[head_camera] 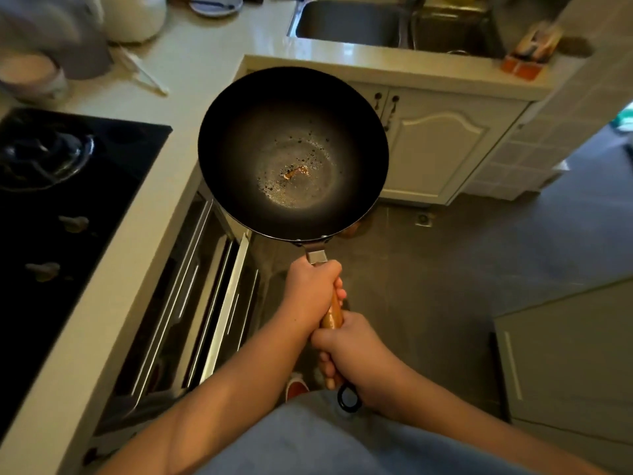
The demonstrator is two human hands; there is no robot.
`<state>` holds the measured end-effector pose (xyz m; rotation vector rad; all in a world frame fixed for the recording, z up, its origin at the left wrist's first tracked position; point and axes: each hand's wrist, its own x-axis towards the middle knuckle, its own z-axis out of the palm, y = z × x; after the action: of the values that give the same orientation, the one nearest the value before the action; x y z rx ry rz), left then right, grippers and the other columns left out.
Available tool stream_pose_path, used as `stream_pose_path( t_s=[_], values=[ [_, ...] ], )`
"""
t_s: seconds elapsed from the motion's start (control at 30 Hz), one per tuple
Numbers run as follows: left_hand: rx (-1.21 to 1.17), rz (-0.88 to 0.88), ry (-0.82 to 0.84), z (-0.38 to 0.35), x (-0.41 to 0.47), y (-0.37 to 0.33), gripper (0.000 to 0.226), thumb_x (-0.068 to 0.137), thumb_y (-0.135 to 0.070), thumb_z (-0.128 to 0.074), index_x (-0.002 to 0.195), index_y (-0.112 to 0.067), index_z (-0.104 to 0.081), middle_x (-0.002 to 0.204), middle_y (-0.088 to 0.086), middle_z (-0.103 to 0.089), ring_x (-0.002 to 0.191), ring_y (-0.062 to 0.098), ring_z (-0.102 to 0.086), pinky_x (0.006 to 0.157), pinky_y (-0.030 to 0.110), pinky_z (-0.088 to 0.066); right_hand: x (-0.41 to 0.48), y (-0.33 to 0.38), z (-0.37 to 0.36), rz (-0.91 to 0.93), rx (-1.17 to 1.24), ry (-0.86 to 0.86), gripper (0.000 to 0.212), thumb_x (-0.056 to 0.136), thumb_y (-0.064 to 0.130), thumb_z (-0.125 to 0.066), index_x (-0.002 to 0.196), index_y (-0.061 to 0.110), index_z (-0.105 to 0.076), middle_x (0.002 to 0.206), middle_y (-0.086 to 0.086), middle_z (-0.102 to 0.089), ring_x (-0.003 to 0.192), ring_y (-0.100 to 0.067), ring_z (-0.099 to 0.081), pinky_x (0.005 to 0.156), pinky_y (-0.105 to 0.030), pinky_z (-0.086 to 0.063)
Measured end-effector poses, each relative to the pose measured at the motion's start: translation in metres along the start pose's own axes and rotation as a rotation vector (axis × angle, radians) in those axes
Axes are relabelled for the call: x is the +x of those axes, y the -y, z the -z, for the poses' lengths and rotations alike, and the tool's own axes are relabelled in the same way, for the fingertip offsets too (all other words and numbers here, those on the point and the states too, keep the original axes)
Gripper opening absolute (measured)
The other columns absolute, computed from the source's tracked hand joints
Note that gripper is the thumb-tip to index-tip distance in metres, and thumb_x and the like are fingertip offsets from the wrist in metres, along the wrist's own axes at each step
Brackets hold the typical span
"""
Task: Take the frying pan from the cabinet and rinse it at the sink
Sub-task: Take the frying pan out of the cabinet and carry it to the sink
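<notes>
A black frying pan (293, 152) with a wooden handle hangs level in the air over the floor, a small brown residue and dark specks on its bottom. My left hand (310, 289) grips the handle close to the pan's metal neck. My right hand (352, 351) grips the handle's rear end, just above its black hanging loop. The steel sink (346, 24) lies at the top of the view, beyond the pan. Below the counter on the left, the pull-out cabinet (205, 303) stands open, its wire racks showing.
A black gas hob (68, 200) fills the counter at left. A white pot, a bowl and a plate stand on the counter at the top left. White cabinet doors (442, 145) face me under the sink. A grey unit (565, 365) stands at right.
</notes>
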<state>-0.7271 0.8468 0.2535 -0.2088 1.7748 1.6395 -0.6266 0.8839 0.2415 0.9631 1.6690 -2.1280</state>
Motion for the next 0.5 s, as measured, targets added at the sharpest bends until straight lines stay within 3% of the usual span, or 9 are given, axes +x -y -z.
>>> stream_pose_path(
  t_s=[0.33,0.5],
  values=[
    [0.043,-0.039,-0.030,-0.042,0.128,-0.075,0.011,0.087,-0.008,-0.059,0.076,-0.013,-0.059,0.052,-0.002,-0.058,0.042,0.010,-0.056,0.042,0.025,-0.048,0.116,0.091,0.058,0.003,0.024,0.094,0.010,0.069,0.007,-0.061,0.077,0.013,-0.058,0.051,-0.001,-0.052,0.039,-0.014,-0.047,0.040,-0.025,-0.042],
    [0.063,-0.034,-0.076,-0.073,0.196,-0.122,0.007,0.086,-0.009,-0.059,0.079,-0.012,-0.060,0.051,-0.001,-0.059,0.041,0.009,-0.057,0.040,0.023,-0.048,0.173,0.152,0.093,-0.029,0.012,0.112,0.010,0.064,0.005,-0.057,0.068,0.013,-0.053,0.048,-0.002,-0.048,0.037,-0.015,-0.044,0.040,-0.025,-0.040]
  ],
)
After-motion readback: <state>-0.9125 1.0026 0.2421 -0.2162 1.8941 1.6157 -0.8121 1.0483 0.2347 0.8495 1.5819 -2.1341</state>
